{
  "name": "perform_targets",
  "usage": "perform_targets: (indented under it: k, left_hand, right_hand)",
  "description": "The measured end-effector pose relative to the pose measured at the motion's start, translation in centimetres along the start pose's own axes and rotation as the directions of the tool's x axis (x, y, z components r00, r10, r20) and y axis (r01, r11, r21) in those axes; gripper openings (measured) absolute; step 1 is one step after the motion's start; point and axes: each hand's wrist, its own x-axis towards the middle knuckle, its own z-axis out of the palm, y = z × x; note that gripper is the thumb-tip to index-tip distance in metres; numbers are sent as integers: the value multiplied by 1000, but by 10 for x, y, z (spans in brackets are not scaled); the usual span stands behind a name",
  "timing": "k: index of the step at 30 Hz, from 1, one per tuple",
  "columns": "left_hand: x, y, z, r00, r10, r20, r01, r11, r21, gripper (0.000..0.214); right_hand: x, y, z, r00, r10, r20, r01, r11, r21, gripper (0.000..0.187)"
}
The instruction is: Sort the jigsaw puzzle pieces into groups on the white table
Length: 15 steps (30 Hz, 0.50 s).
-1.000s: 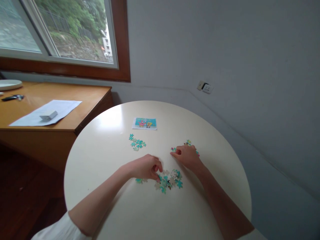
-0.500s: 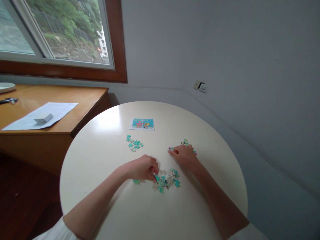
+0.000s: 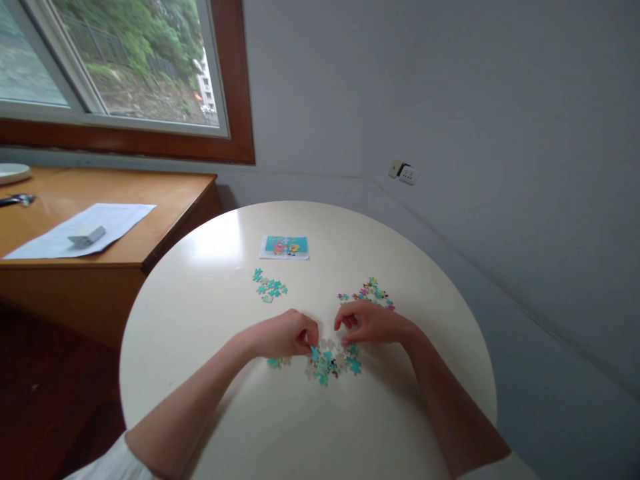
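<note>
My left hand [image 3: 290, 333] is closed in a pinch on a teal jigsaw piece [image 3: 315, 353], at the left edge of a loose pile of jigsaw pieces [image 3: 324, 373]. Some pieces in this pile lie teal side up and others show a pale grey back. At the pile's upper right is my right hand [image 3: 364, 323], fingers curled, with a gap between thumb and forefinger and nothing visible in it. Behind the right hand lies a cluster of multicoloured pieces [image 3: 373, 291], partly covered by it. A few greenish pieces [image 3: 274, 363] show below my left wrist.
A group of teal pieces [image 3: 271, 288] lies farther back on the round white table [image 3: 215, 280]. Beyond it is a small cartoon picture sheet [image 3: 286, 247]. To the left, a wooden desk [image 3: 175, 193] holds paper [image 3: 117, 217] and a small white block [image 3: 87, 235].
My right hand has moved from the multicoloured cluster towards me and left, to the middle pile, uncovering more of that cluster. My left hand stays nearly in place with its piece.
</note>
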Motion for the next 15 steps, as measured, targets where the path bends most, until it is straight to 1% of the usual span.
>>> perform_targets:
  k: [4, 8, 12, 15]
  left_hand:
    - [0, -2, 2, 1000, -23, -10, 22, 999, -23, 14]
    - [-2, 0, 0, 999, -41, -22, 40, 997, -60, 8]
    - [-3, 1, -4, 994, -69, -89, 64, 996, -56, 4]
    - [-3, -1, -7, 976, -118, -182, 115, 993, -29, 5]
  right_hand:
    - [1, 1, 1, 1000, -20, 22, 20, 1000, -17, 26]
    - [1, 2, 2, 1000, -19, 24, 20, 1000, -5, 24]
    - [3, 1, 3, 1000, -5, -7, 5, 1000, 25, 19]
    - [5, -2, 6, 999, -10, -52, 11, 999, 30, 16]
